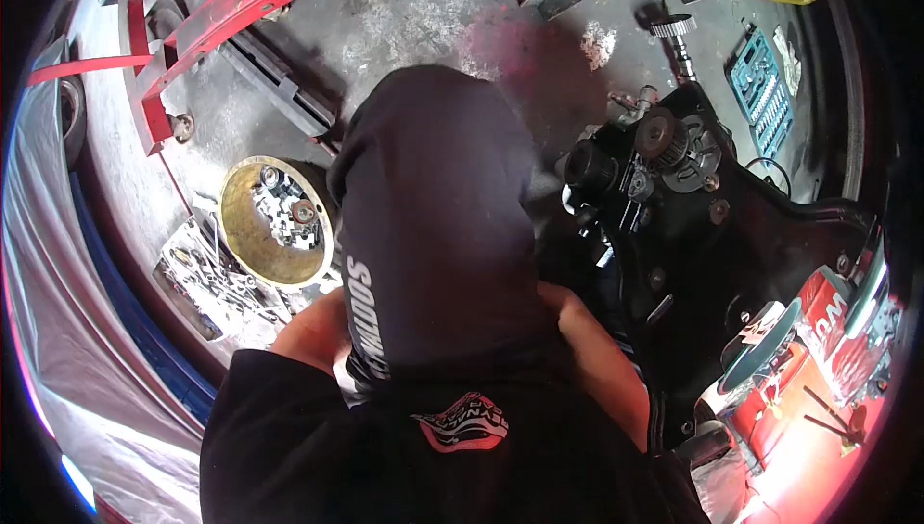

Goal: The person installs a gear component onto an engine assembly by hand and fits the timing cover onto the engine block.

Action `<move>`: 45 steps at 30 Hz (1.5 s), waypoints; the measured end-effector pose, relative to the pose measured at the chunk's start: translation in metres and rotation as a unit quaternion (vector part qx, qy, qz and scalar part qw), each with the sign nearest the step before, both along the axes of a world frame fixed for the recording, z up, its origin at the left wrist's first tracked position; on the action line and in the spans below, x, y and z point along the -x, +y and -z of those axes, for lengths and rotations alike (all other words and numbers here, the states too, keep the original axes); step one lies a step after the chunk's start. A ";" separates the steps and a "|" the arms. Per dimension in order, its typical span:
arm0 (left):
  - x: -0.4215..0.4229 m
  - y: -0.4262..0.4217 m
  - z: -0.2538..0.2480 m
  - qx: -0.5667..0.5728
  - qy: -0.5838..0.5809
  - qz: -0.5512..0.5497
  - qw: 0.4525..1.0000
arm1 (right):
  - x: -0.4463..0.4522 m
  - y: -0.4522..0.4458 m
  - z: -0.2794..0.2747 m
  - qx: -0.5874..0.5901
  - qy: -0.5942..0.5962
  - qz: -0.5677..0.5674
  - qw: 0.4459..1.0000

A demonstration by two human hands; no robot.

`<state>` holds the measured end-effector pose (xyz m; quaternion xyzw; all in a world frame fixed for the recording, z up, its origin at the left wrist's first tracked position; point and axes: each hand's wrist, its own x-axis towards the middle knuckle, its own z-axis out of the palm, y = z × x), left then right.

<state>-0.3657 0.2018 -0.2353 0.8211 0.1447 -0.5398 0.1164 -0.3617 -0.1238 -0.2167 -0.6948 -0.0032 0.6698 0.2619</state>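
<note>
Dark cloth with white lettering (433, 226) fills the middle of the view, above a black shirt (462, 476) with a red and white logo. A bare left forearm (313, 333) shows at the cloth's lower left and a bare right arm (611, 365) at its lower right. Neither of my hands shows; what they hold or touch is hidden. Right of the cloth is a dark engine assembly with a brown toothed pulley (661, 133). To the left stands a round yellowish tub (241, 240) with metal parts inside.
A tray of loose tools (207, 279) lies beside the tub. Red metal framework (226, 14) crosses the upper left. A blue socket set (760, 91) lies at the upper right, near a geared shaft (674, 28). Red-and-white items (784, 399) sit at the lower right.
</note>
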 end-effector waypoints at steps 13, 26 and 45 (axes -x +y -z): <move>0.037 0.006 0.000 0.007 0.027 -0.029 0.999 | 0.049 -0.015 -0.019 -0.028 0.041 0.085 0.995; 0.038 0.038 -0.025 0.000 -0.044 -0.030 0.999 | 0.049 -0.015 -0.034 -0.008 -0.071 0.007 0.997; -0.104 -0.220 -0.183 0.292 -0.412 -0.113 0.856 | 0.149 -0.408 -0.085 0.409 -0.595 0.410 0.557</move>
